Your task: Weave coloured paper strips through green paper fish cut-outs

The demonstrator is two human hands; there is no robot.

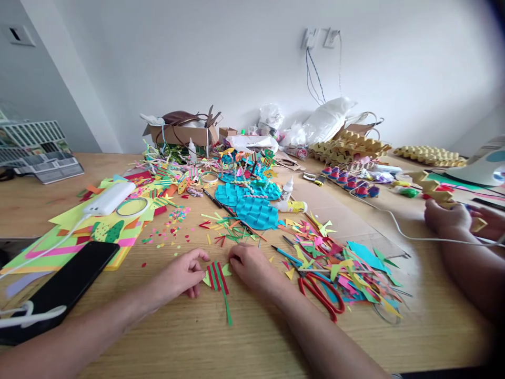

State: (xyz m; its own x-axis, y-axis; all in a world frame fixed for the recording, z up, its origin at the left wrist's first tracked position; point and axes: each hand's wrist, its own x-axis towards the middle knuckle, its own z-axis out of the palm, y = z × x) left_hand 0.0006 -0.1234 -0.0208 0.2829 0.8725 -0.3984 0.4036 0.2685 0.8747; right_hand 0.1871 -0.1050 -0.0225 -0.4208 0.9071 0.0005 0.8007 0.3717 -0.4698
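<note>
A small paper fish (216,277) with red and green strips across its pale green body lies on the table between my hands. One long green strip (228,309) trails from it toward me. My left hand (186,271) is at the fish's left end, with thumb and index finger apart and the thumb by its edge. My right hand (249,266) rests knuckles up beside the tail on the right. Its fingers are curled closed, and the fingertips are mostly hidden. Right of my right hand lie red-handled scissors (324,299) and a blue pen (286,255).
Paper scraps (351,268) are heaped at right. Behind lie blue paper pieces (256,210) and a glue bottle (294,206). Colored sheets (130,242), a black phone (67,289) and a white power bank (110,198) are left. Another person's hands (450,217) hold egg-carton pieces at far right.
</note>
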